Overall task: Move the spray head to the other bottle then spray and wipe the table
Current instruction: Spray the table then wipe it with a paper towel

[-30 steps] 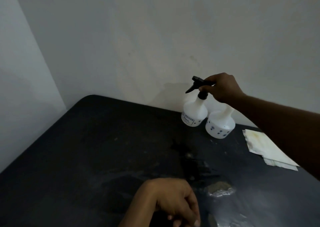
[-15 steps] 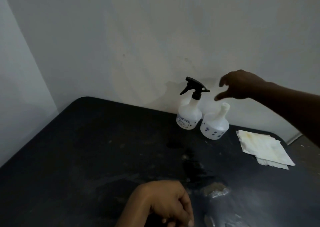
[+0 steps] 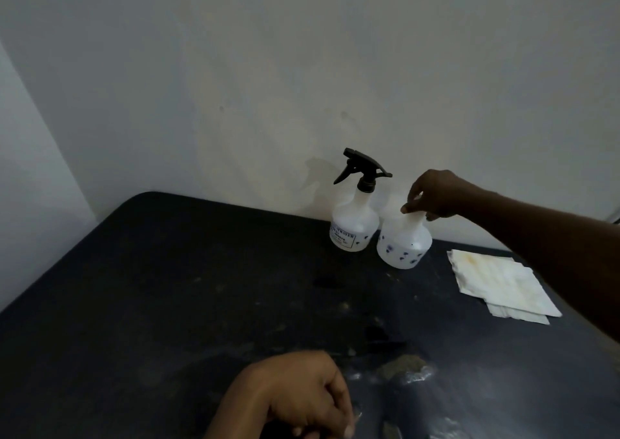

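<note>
Since a second ago the right hand point(image 3: 436, 193) has let go of the black spray head point(image 3: 364, 170) and crossed to the neighbouring bottle, where its fingers point(image 3: 411, 205) now pinch narrowly around the top of the neck of the spotted bottle point(image 3: 404, 240); whether they close on a small cap there or on the bare neck cannot be told, since the hand covers it. That spray head is still seated on the labelled bottle point(image 3: 352, 227), which stands upright at the back of the black table point(image 3: 167, 287) against the wall, just beside the spotted bottle and to its left. Folded white cloths point(image 3: 496, 281) lie flat on the table to the right of the bottles, near but apart from them. At the near edge the left hand point(image 3: 302, 398) rests on the table loosely curled into a fist, holding nothing that shows. Dried smears and a wet-looking patch mark the surface in front of it. By my reading the job is at its very start: the swap has not been made, and this looks like getting the receiving bottle ready, opening or steadying its neck. Next would call for a firm hold low on the labelled bottle with one hand while the other turns the black collar loose, then lifting straight up so the dip tube, if there is one, clears the neck without tipping either bottle
</note>
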Motion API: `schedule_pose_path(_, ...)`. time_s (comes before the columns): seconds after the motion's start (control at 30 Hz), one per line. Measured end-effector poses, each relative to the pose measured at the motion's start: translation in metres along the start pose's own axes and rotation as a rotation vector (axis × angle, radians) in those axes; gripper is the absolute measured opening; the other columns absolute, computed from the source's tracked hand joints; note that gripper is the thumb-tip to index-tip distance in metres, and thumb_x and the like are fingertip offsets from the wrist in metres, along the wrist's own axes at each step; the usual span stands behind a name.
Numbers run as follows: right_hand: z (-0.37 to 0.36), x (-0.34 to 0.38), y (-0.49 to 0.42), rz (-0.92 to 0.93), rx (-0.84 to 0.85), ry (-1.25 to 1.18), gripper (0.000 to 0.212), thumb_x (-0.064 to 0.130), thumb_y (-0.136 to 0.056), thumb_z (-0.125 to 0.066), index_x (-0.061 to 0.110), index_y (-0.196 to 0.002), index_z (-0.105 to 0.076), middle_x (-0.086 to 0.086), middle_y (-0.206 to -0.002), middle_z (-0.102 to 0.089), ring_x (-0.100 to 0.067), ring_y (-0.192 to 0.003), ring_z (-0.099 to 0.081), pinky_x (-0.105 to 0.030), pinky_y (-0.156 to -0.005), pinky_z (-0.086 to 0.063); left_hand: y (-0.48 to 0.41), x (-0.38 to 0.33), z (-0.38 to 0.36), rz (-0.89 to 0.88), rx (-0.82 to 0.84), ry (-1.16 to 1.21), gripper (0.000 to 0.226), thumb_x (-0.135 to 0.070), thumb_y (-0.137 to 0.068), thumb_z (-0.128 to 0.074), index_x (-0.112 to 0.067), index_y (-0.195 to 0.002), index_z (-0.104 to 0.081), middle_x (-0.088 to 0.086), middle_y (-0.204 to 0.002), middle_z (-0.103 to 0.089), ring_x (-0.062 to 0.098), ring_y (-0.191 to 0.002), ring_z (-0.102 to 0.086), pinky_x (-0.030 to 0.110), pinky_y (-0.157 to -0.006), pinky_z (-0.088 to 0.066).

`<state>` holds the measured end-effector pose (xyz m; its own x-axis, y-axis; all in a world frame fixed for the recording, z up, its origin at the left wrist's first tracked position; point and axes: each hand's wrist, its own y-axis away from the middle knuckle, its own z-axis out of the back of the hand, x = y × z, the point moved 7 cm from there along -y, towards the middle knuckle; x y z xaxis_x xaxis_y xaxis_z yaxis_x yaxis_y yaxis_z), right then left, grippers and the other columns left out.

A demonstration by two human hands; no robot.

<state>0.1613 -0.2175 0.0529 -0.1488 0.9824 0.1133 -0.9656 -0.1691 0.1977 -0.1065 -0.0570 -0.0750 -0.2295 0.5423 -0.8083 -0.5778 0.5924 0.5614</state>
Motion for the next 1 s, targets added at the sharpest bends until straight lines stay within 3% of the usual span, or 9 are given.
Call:
schedule_pose_path(0.13,0.01,0.004,-0.004,0.057,-0.12,0.061,0.032,0.02,-0.079,-0.079,0.005,-0.106,-0.072,-0.013,-0.106,-0.072,-0.018,-0.074,-0.06,-0.029,-0.078,-0.05,-0.001,0.0,0.0,-0.001,0.0,0.0,0.016,-0.017,-0.088,-0.068,-0.007,-0.1,-0.071,-0.004,-0.068,-0.065,-0.006,-0.042,-0.054,0.008,-0.041,-0.041)
schedule_pose_path(0.3,0.005,0.01,-0.01,0.115,-0.114,0.103,0.032,0.019,-0.081,-0.076,0.008,-0.111,-0.069,-0.013,-0.116,-0.066,-0.021,-0.085,-0.06,-0.028,-0.078,-0.047,0.001,-0.005,-0.001,-0.027,-0.016,-0.037,0.017,-0.018,-0.087,-0.069,-0.009,-0.101,-0.072,-0.008,-0.065,-0.064,-0.006,-0.041,-0.054,0.008,-0.041,-0.042)
schedule_pose_path(0.4,-0.002,0.014,-0.011,0.125,-0.09,0.141,0.047,0.026,-0.079,-0.078,0.012,-0.121,-0.062,-0.013,-0.123,-0.063,-0.027,-0.108,-0.06,-0.033,-0.088,-0.046,0.004,-0.006,-0.001,-0.017,-0.003,-0.015,0.016,-0.015,-0.089,-0.067,-0.004,-0.1,-0.071,-0.007,-0.065,-0.065,-0.006,-0.041,-0.054,0.007,-0.04,-0.041)
schedule_pose_path(0.57,0.023,0.006,0.003,0.117,-0.158,0.084,0.068,0.051,-0.076,-0.074,0.016,-0.13,-0.052,-0.012,-0.129,-0.06,-0.029,-0.113,-0.058,-0.038,-0.094,-0.048,0.001,-0.003,-0.001,0.001,-0.01,-0.004,0.016,-0.017,-0.088,-0.066,-0.006,-0.098,-0.072,-0.007,-0.066,-0.066,-0.006,-0.042,-0.053,0.008,-0.041,-0.04)
schedule_pose_path(0.67,0.046,-0.016,0.024,0.171,-0.316,0.035,0.047,0.051,-0.085,-0.064,0.012,-0.112,-0.064,-0.011,-0.11,-0.07,-0.027,-0.099,-0.065,-0.036,-0.085,-0.052,-0.005,0.0,0.0,-0.015,-0.037,-0.047,0.01,-0.023,-0.083,-0.071,-0.018,-0.09,-0.077,-0.016,-0.065,-0.07,-0.011,-0.049,-0.056,0.005,-0.048,-0.04)
schedule_pose_path(0.77,0.042,-0.057,0.046,0.13,-0.439,0.055,0.027,0.038,-0.09,-0.062,0.012,-0.09,-0.069,-0.011,-0.087,-0.073,-0.028,-0.077,-0.065,-0.03,-0.064,-0.049,-0.01,0.006,0.001,-0.031,-0.136,-0.2,0.01,-0.031,-0.086,-0.069,-0.027,-0.09,-0.077,-0.011,-0.089,-0.077,-0.015,-0.065,-0.06,-0.001,-0.064,-0.038)
schedule_pose_path(0.83,0.023,-0.09,0.055,0.045,-0.425,0.055,0.022,0.034,-0.088,-0.063,0.013,-0.086,-0.069,-0.012,-0.084,-0.073,-0.031,-0.077,-0.066,-0.03,-0.063,-0.049,-0.017,0.008,0.0,-0.036,-0.166,-0.32,0.013,-0.029,-0.092,-0.062,-0.024,-0.095,-0.073,-0.004,-0.103,-0.075,-0.012,-0.069,-0.061,-0.002,-0.066,-0.037)
schedule_pose_path(0.93,-0.015,-0.132,0.061,-0.076,-0.316,0.019,0.019,0.032,-0.087,-0.063,0.015,-0.085,-0.069,-0.01,-0.088,-0.074,-0.03,-0.081,-0.067,-0.029,-0.066,-0.048,-0.026,0.015,-0.01,0.012,0.034,-0.139,0.023,-0.017,-0.098,-0.054,-0.009,-0.111,-0.071,0.016,-0.118,-0.071,-0.002,-0.071,-0.067,0.004,-0.071,-0.043)
schedule_pose_path(1.0,-0.039,-0.153,0.063,-0.126,-0.261,-0.01,0.018,0.031,-0.087,-0.062,0.015,-0.085,-0.069,-0.009,-0.089,-0.073,-0.028,-0.083,-0.067,-0.029,-0.066,-0.049,-0.034,0.008,-0.006,-0.053,-0.013,-0.054,0.022,-0.033,-0.087,-0.068,-0.015,-0.096,-0.078,0.011,-0.098,-0.078,0.0,-0.068,-0.069,0.01,-0.068,-0.048)
